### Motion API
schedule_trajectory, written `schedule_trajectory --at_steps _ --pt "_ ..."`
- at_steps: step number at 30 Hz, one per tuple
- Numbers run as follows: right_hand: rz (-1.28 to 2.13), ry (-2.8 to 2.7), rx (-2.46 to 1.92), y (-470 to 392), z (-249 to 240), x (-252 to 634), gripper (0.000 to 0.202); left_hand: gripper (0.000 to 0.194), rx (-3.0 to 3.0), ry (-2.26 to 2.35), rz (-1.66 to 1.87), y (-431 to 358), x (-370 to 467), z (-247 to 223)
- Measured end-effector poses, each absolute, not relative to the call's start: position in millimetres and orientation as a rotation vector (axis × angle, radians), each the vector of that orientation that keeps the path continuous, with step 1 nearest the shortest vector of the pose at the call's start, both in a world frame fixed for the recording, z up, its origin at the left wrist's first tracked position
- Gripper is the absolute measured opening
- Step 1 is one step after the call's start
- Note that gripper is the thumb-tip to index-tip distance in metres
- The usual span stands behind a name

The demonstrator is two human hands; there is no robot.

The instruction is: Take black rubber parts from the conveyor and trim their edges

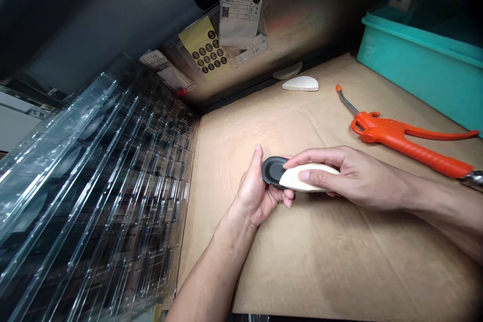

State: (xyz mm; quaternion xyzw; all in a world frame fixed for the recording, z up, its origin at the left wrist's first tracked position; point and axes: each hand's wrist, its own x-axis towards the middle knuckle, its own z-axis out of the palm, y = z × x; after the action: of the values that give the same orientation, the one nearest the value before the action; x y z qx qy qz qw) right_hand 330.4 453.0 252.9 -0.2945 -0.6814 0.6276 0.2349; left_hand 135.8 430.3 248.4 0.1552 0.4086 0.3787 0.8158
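Near the middle of the cardboard-covered bench, my left hand [260, 193] is closed around a black oval part [272, 171] with a shallow dished face. Its thumb stands up along the part's left edge, and the fingers curl beneath. My right hand [345, 173] grips a white half-moon pad [311, 176] between thumb and fingers. The pad's left end lies over the right side of the black part, seemingly touching it. That side of the part is hidden by the pad and the right fingers.
An orange air blow gun [400, 136] lies to the right, before a teal bin [418, 55]. Another white half-moon pad [301, 83] rests at the back. Stacked clear plastic trays [113, 201] rise on the left. Paper labels [241, 12] hang on the metal back wall.
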Motion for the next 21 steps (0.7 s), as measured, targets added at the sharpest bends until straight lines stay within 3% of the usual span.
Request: schedule_trajectory --at_steps 4,9,15,21 --pt "1.429 -1.854 -1.063 454 251 331 0.035 0.077 0.375 0.882 0.791 430 137 248" --pt "1.696 -1.918 -0.900 455 259 334 0.037 0.070 0.385 0.881 0.809 429 139 249" --pt "0.983 -1.831 -1.439 465 246 338 0.040 0.066 0.307 0.947 0.911 430 141 251" --pt "0.801 -1.932 -1.489 465 234 337 0.036 0.060 0.300 0.991 0.996 429 146 253"
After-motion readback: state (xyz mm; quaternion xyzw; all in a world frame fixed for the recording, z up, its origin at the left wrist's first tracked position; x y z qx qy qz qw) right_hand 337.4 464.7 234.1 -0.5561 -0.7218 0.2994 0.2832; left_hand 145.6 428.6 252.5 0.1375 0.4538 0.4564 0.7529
